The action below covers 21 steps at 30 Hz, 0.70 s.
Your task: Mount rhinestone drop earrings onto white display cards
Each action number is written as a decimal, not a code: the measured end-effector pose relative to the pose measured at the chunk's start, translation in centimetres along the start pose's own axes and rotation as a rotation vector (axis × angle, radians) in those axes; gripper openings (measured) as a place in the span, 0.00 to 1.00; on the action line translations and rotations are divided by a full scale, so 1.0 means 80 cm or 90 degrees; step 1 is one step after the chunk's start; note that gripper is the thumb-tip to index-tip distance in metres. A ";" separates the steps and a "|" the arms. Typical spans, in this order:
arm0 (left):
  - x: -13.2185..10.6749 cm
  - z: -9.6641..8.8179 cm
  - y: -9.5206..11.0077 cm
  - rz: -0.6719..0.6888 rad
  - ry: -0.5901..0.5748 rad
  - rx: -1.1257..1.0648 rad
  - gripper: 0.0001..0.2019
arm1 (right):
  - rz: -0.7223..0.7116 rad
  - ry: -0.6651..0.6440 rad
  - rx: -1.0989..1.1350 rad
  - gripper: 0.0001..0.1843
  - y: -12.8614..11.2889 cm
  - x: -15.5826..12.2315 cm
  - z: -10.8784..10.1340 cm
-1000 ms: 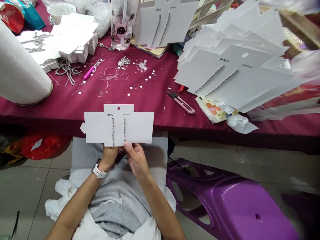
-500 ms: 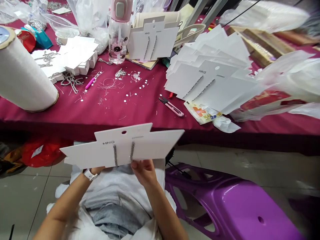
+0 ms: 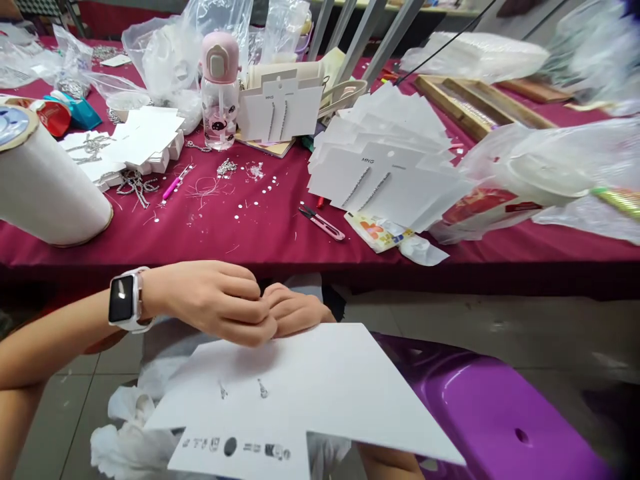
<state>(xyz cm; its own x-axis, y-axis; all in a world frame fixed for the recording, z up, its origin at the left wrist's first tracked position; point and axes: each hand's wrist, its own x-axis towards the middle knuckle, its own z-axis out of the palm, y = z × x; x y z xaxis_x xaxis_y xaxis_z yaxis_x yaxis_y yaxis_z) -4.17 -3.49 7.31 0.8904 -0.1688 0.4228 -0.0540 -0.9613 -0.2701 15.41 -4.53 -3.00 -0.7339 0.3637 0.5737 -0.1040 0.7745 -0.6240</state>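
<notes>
A white display card (image 3: 300, 387) lies tilted over my lap with its back side up. Two short ends of silver chain (image 3: 263, 389) poke through it, and small dark print runs beside a round hole on its near tab. My left hand (image 3: 215, 303), wearing a white watch (image 3: 129, 300), is closed over the card's far edge, fingers bent. Against its fingertips sits my right hand (image 3: 295, 311), curled at that same edge; its forearm passes beneath the card. What the fingertips of both hands pinch is hidden.
Pink thread snips (image 3: 323, 222) lie near the table's front edge. Behind them fans a stack of white cards (image 3: 380, 177) with chains. A pink-lidded bottle (image 3: 220, 100), a large white roll (image 3: 55, 180) and a pink seam ripper (image 3: 175, 185) are on the tablecloth. A purple stool (image 3: 490, 407) stands at right.
The card has been turned over, from its printed front to its back. My left hand has come up from behind it to the far edge, meeting my right hand there.
</notes>
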 end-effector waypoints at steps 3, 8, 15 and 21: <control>0.014 -0.018 -0.012 -0.031 -0.080 -0.060 0.12 | -0.062 0.090 0.030 0.17 -0.019 0.013 -0.028; 0.036 -0.045 -0.029 -0.178 -0.239 -0.196 0.14 | -0.083 0.120 -0.241 0.06 -0.050 0.025 -0.055; 0.044 -0.063 -0.071 -0.217 -0.322 -0.219 0.15 | -0.082 0.164 -0.804 0.13 -0.076 0.025 -0.062; 0.039 -0.034 -0.098 -0.184 -0.417 -0.176 0.13 | -0.058 0.103 -0.959 0.11 -0.059 0.036 -0.040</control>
<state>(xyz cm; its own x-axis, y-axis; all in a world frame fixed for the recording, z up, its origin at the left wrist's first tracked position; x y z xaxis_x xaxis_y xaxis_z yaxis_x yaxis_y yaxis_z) -2.18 2.89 13.08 0.9675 0.1787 -0.1790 0.1878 -0.9816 0.0352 15.96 -5.46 3.27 -0.6734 0.2604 0.6919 0.6920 0.5515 0.4658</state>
